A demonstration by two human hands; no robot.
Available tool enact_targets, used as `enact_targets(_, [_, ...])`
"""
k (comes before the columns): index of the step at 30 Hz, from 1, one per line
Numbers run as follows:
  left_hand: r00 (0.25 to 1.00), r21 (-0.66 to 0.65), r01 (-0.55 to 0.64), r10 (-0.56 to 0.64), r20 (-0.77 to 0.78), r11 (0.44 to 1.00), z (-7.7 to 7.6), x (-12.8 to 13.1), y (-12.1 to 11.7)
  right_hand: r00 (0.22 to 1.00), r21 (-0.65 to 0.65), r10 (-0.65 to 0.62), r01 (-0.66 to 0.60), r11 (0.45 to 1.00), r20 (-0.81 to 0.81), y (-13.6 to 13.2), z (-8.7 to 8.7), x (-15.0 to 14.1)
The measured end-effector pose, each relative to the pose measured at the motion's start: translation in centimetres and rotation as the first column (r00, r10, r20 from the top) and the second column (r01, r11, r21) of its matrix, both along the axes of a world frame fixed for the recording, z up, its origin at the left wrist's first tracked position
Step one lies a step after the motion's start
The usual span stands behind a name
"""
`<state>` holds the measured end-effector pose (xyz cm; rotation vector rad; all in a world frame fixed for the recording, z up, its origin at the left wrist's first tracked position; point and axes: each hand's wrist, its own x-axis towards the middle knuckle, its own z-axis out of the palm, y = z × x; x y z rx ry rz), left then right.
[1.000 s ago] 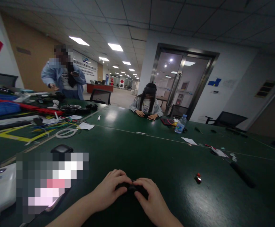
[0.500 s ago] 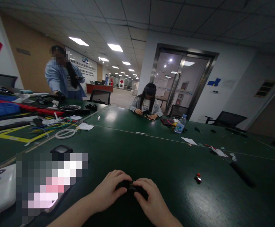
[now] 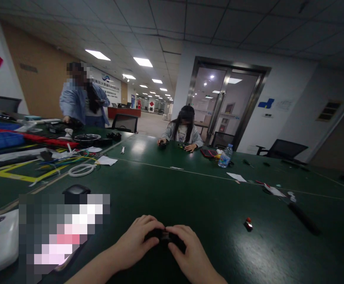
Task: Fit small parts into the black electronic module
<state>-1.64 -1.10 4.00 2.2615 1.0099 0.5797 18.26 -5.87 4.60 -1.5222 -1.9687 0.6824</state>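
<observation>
Both my hands meet over a small black object (image 3: 165, 236) at the near middle of the green table (image 3: 148, 189). My left hand (image 3: 139, 238) grips its left end, thumb below and fingers above. On the other end, my right hand (image 3: 186, 248) is closed the same way. Only a narrow middle strip shows between the fingertips; its kind cannot be made out. To the right lies a small red and silver item (image 3: 248, 224).
A blurred-out phone-like screen (image 3: 68, 232) and a white device (image 3: 0, 240) lie at the left. Farther off are a water bottle (image 3: 225, 156), a black bar-shaped thing (image 3: 303, 218), cables (image 3: 81, 170) and blue bins (image 3: 0, 141). One person sits opposite; another stands at the left.
My hands keep their grip on the black object, almost unmoved. The seated person's one hand has moved to the left with a dark object. The standing person has shifted slightly.
</observation>
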Motion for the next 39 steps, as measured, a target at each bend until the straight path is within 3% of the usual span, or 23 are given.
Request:
enact_targets(8, [1.000, -0.026, -0.005, 0.005, 0.030, 1.000, 0.3, -0.1, 0.0, 1.000, 0.000, -0.011, 0.011, 1.000, -0.026, 0.1, -0.6, 0.2])
enact_targets(21, [0.995, -0.001, 0.048, -0.048, -0.083, 0.999, 0.5, 0.0, 0.1, 0.998, -0.043, -0.040, 0.038, 0.998, -0.051, 0.1, -1.0, 0.4])
enact_targets(30, [0.996, 0.021, 0.038, -0.036, -0.084, 0.999, 0.0, 0.1, 0.1, 0.997, -0.012, 0.074, -0.074, 0.997, 0.002, 0.4, -0.5, 0.4])
enact_targets(39, [0.999, -0.063, -0.025, 0.027, 0.028, 0.998, 1.0, 0.2, -0.4, 0.989, -0.023, 0.119, -0.117, 0.993, 0.089, 1.1, -1.5, 0.9])
